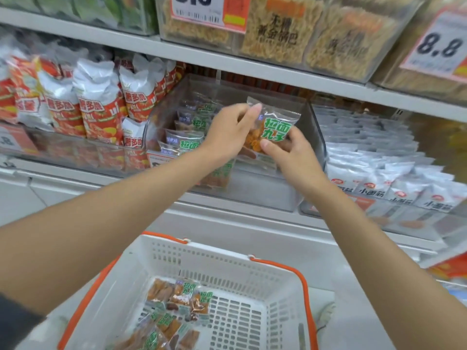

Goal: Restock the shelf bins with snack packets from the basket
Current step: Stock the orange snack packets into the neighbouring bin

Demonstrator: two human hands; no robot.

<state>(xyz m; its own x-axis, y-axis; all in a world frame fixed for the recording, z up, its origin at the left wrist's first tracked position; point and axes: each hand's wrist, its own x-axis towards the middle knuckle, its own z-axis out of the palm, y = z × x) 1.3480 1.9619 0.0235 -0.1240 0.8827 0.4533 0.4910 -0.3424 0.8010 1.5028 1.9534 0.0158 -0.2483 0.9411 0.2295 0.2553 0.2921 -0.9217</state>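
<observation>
Basket [227,251]: snack packets [177,306] lying at its near-left corner. One packet [280,120] is held over the clear bin [257,195], pinched at top by left hand [227,132], at bottom by right hand [290,152]. Risk: slick film slips, packet drops past bin's front edge. White shop shelf [240,223], stocked neighbour bins [374,152] alongside.

We log the white shelf [227,218] carrying left bin [75,154], middle bin [265,195] and right bin [394,221] along its front edge.
</observation>
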